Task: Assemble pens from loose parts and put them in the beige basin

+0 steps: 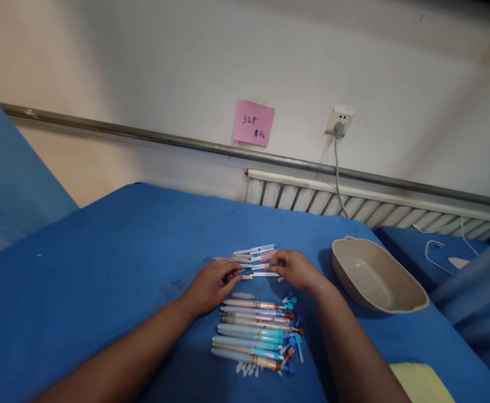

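My left hand [211,286] is closed, thumb and forefinger pinched at the left end of a slim pen with its white inner tube bared. At that tube's right end, my right hand [297,270] has its fingertips closed. Which hand bears the pen's weight I cannot tell. Just behind lie several more opened pens [253,250] with thin white tubes showing. In front of my hands is a row of pens [251,331] in pale blue, turquoise, peach and brown, side by side. Small blue and brown caps or clips [289,348] are scattered at their right ends.
Small white pieces [248,369] lie at the row's near end. A beige basin [385,274] stands to the right, with a yellow item [421,382] nearer me. Behind the blue-covered table [114,268] are a radiator [307,193], a metal rail and a plugged-in socket [339,122].
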`<state>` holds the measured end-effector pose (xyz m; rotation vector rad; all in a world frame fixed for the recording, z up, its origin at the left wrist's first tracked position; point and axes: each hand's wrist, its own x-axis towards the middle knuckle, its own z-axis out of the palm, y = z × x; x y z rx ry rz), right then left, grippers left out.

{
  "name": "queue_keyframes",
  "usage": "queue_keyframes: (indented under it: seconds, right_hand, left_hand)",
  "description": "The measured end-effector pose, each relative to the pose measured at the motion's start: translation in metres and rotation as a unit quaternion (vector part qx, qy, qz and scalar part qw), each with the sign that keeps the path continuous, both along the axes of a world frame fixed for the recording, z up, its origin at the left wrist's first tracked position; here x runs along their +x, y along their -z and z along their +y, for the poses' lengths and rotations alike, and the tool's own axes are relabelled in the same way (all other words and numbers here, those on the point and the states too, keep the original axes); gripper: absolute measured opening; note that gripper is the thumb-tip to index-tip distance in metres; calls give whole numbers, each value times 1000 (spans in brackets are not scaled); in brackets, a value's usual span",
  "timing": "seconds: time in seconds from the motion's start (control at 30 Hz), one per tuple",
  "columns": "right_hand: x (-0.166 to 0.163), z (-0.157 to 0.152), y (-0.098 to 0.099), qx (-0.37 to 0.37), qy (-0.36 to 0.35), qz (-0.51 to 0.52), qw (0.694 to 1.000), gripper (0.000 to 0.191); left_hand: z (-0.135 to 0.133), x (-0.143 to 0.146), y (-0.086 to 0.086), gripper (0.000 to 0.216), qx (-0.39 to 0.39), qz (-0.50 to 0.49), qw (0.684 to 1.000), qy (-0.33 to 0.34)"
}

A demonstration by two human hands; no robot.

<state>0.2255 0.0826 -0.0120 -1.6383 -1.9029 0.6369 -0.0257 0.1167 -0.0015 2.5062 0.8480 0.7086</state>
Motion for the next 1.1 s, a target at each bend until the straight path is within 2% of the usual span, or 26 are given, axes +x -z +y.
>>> queue_keyframes:
  seconds: [0.13, 0.23, 0.33, 0.43, 0.6, 0.7, 0.8, 0.97, 1.03, 1.1]
  right_hand:
    - [-24, -4, 0, -15, -67, -85, 994, 10]
    - [-29, -6, -6, 1, -57, -159, 986, 14]
    - [-27, -8, -15, 25, -36, -180, 983, 20]
    - [-28, -10, -20, 18, -38, -150, 988, 17]
    - [-39, -18, -20, -117, -106, -92, 983, 17]
    - [-44, -22, -19, -152, -148, -69, 975, 20]
    - [-45, -24, -17, -160, -168, -63, 971, 23]
    - [-42, -21, -14, -110, -138, -112, 978, 19]
    - [-39, -18, -11, -133, -146, -38, 979, 17]
    - [-35, -14, -6, -170, -161, 78, 969, 13]
  left_hand:
    - [-4, 0, -6, 24, -45, 31, 998, 11]
    - [-8, 1, -15, 28, -41, 69, 996, 42]
    - [-10, 2, -19, 27, -22, 78, 995, 50]
    - [-8, 2, -14, 28, -10, 46, 999, 27]
    - [-3, 0, -1, 24, 4, -7, 1000, -9]
    - [-1, 0, 1, 23, 1, -2, 1000, -11]
    - [0, 0, 2, 22, -7, -6, 1000, -11]
    - [0, 0, 1, 21, -22, -9, 1000, -5]
    - [-1, 0, 0, 19, -22, -9, 1000, 7]
    - [-3, 0, -2, 17, -20, -14, 999, 21]
